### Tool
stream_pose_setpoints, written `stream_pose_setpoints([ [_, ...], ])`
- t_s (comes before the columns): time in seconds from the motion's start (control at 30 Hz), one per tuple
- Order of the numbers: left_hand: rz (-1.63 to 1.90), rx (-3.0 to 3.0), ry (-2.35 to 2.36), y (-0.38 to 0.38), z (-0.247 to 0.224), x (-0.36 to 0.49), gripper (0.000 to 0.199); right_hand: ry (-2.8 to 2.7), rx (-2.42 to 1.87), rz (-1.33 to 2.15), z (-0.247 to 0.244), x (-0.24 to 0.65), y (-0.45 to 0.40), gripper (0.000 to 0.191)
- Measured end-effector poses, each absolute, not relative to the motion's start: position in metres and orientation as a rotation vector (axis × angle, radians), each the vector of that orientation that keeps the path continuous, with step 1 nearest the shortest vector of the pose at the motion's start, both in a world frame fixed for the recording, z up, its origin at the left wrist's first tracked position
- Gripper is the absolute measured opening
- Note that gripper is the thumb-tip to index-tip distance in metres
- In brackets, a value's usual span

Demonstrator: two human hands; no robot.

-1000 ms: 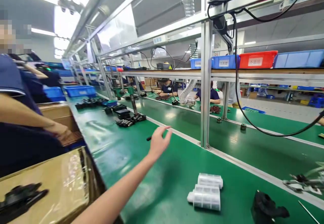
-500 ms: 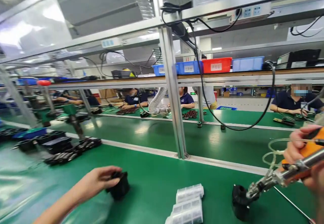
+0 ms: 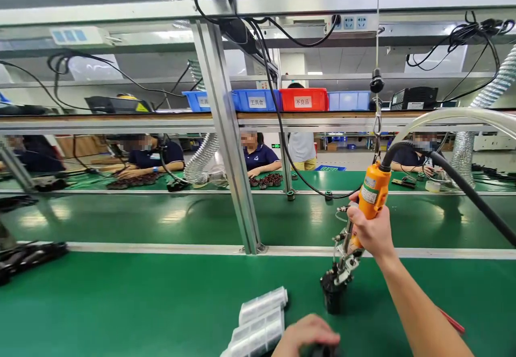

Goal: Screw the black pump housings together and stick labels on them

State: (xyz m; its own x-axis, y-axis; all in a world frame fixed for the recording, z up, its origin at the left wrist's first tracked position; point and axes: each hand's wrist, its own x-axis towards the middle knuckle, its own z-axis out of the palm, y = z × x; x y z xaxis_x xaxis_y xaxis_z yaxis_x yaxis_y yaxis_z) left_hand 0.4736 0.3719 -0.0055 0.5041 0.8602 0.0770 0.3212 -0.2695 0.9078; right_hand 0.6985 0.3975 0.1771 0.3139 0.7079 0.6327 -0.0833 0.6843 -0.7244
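My right hand (image 3: 373, 230) is wrapped around an orange electric screwdriver (image 3: 373, 187), which hangs on a cable. The screwdriver's metal nose is down at the top of a black cup-shaped part (image 3: 334, 299) standing on the green mat. At the bottom edge, my left hand (image 3: 308, 334) is closed around another black part (image 3: 324, 350), mostly cut off by the frame. Beside that hand lie white translucent ribbed cylinders (image 3: 262, 322).
The green bench top (image 3: 141, 303) has a metal post (image 3: 229, 147) at its back. Black parts (image 3: 32, 255) lie at the left, a red-handled tool (image 3: 451, 320) at the right. Blue and red bins (image 3: 304, 100) stand on the shelf. Co-workers sit across the line.
The view has turned to the right and levelled. My left hand has brought its black part from the left to the front of the bench. The screwdriver now stands more upright.
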Motion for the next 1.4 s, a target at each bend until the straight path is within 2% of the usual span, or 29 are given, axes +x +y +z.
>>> stream_pose_setpoints([
  [0.1, 0.911, 1.814, 0.982, 0.376, 0.018, 0.515, 0.044, -1.119, -0.635, 0.397, 0.184, 0.71, 0.395, 0.04],
  [0.2, 0.87, 1.741, 1.01, 0.383, 0.03, 0.524, 0.044, -1.097, -0.652, 0.316, 0.191, 0.726, 0.383, 0.04],
  [0.33, 0.73, 1.663, 0.936, 0.391, 0.021, 0.519, 0.056, -1.115, -0.596, 0.387, 0.197, 0.739, 0.367, 0.044],
  [0.5, 0.803, 1.671, 0.932, 0.384, 0.019, 0.524, 0.046, -1.168, -0.576, 0.482, 0.195, 0.736, 0.358, 0.049],
  [0.8, 0.855, 1.653, 0.954, 0.379, 0.015, 0.527, 0.048, -1.208, -0.665, 0.441, 0.196, 0.724, 0.349, 0.06],
  [1.03, 0.862, 1.632, 0.946, 0.378, 0.019, 0.529, 0.049, -1.192, -0.642, 0.458, 0.196, 0.72, 0.344, 0.057],
  [1.2, 0.869, 1.625, 0.887, 0.378, 0.019, 0.529, 0.047, -1.211, -0.595, 0.493, 0.19, 0.709, 0.351, 0.048],
  [1.4, 0.873, 1.623, 0.862, 0.374, 0.024, 0.53, 0.046, -1.233, -0.686, 0.381, 0.188, 0.688, 0.361, 0.044],
])
